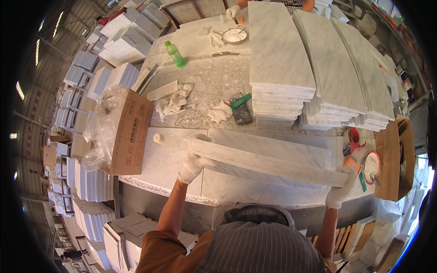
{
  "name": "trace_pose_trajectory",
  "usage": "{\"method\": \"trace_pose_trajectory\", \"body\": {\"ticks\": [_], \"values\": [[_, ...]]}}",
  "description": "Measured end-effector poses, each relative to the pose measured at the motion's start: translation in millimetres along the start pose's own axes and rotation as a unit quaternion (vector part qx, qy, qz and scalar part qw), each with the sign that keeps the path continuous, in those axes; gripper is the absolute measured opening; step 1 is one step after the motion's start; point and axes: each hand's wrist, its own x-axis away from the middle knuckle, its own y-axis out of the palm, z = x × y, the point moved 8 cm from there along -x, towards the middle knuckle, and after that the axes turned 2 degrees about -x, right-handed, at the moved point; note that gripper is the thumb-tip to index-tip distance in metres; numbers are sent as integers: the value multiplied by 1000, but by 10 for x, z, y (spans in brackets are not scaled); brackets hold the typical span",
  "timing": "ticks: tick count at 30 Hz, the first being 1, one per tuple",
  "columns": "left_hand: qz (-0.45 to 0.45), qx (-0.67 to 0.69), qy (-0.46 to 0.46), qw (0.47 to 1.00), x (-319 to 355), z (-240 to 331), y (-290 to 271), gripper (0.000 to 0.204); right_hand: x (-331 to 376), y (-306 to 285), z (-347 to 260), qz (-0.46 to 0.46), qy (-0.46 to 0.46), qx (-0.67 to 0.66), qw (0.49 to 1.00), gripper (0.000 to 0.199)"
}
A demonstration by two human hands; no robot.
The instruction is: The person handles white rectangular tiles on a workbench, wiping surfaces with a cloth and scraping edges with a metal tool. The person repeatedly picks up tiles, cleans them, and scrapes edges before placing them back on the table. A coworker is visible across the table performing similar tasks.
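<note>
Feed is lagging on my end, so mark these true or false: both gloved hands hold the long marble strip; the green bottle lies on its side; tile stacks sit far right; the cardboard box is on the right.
1. Both hands, left hand and right hand, grip the long marble strip: true.
2. The green bottle lies on its side: false, it stands upright.
3. Marble tile stacks sit at the far right: true.
4. The open cardboard box is on the right: false, left.

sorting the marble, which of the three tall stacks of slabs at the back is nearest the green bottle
The leftmost stack: it stands closest to the green bottle, while the other two stacks sit further right.
</note>
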Motion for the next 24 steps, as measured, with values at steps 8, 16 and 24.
{"method": "trace_pose_trajectory", "body": {"ticks": [8, 16, 24], "values": [[-22, -19, -32, 999, 38, -73, -10, 63, 22, -14, -98, -17, -50, 165, 985, 48], [-17, 24, -40, 999, -14, -169, -32, 78, 37, -107, -335, -50, -62, 187, 979, 64], [-10, 26, -41, 999, 4, -73, 25, 71, 197, -291, -130, -97, -31, 202, 974, 78]]}}
